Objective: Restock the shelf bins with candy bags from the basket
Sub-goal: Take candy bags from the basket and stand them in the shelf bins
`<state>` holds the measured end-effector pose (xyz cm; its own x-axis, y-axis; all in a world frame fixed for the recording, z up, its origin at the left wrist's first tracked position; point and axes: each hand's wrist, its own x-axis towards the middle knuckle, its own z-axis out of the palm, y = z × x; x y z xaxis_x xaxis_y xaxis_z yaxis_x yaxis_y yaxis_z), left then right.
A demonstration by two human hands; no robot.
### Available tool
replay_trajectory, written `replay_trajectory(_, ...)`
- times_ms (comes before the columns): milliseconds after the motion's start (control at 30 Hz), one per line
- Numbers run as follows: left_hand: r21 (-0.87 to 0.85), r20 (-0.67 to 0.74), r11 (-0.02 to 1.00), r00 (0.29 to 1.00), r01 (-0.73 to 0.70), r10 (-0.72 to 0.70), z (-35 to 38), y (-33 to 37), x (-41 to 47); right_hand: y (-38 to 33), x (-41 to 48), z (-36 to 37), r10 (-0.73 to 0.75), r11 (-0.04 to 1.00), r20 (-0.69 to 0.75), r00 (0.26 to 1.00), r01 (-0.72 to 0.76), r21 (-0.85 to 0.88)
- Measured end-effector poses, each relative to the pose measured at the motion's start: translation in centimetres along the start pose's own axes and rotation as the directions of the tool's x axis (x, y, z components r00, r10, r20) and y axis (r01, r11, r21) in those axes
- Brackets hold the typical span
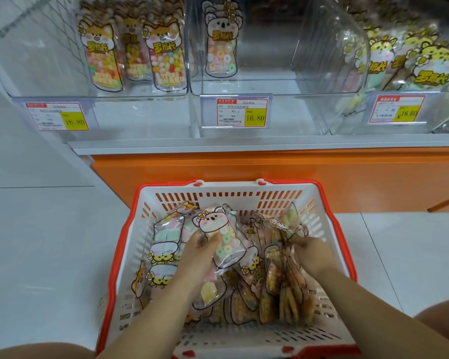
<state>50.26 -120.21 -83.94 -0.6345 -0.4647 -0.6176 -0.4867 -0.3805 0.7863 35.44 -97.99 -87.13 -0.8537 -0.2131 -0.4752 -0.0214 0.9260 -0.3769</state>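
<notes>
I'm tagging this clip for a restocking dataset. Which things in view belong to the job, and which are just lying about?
Job: basket; its candy bags; koala bag held by the left hand; right hand among the bags; left bin, middle bin, right bin.
Lying about: price tags; orange shelf base; floor tiles.

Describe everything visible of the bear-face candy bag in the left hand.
The bear-face candy bag is a clear plastic pouch printed with a white bear head, pink cheeks and a flower by one ear. Pastel ring candies fill it. It tilts, head end toward the shelf, above other bags in the basket. The left hand grips its left side.
</notes>
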Motion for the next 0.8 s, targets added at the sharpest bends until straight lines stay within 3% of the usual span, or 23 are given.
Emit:
replay_trajectory(100,-0.093,0.033,0.994,0.998,0.064,-0.061,-0.1,0.3,0.3,-1.6,-1.6,-1.8,-0.064,0.967,-0.267,0.962,0.126,0.223)
replay_trajectory(167,-0.138,0.033,0.987,0.996,0.087,-0.084,0.0,0.4,0.6,-3.0,-2.4,-3.1,-0.084,0.895,-0.336,0.938,0.219,0.388)
replay_trajectory(233,-0.144,0.03,0.987,0.997,0.07,-0.067,0.0,0.8,0.4,-3.9,-2.8,-4.3,-0.12,0.808,-0.308,0.944,0.273,0.522)
replay_trajectory(367,-0.078,0.012,0.997,1.0,0.008,-0.007,-0.2,1.6,-0.3,-5.5,-3.9,-5.6,-0.171,0.607,-0.16,0.972,0.231,0.76)
replay_trajectory(567,-0.051,-0.038,0.995,0.996,-0.086,0.084,-0.9,2.3,-1.4,-7.2,-4.8,-6.4,-0.213,0.686,-0.092,0.973,0.217,0.694)
replay_trajectory(733,-0.078,-0.041,0.984,0.986,-0.162,0.159,-0.5,3.7,-2.5,-9.4,-6.3,-6.5,-0.216,0.755,-0.181,0.96,0.282,0.592)
replay_trajectory(800,0.039,-0.014,0.975,0.975,-0.219,0.22,0.3,4.5,-3.4,-10.2,-7.2,-5.6,-0.269,0.769,-0.149,0.952,0.305,0.562)
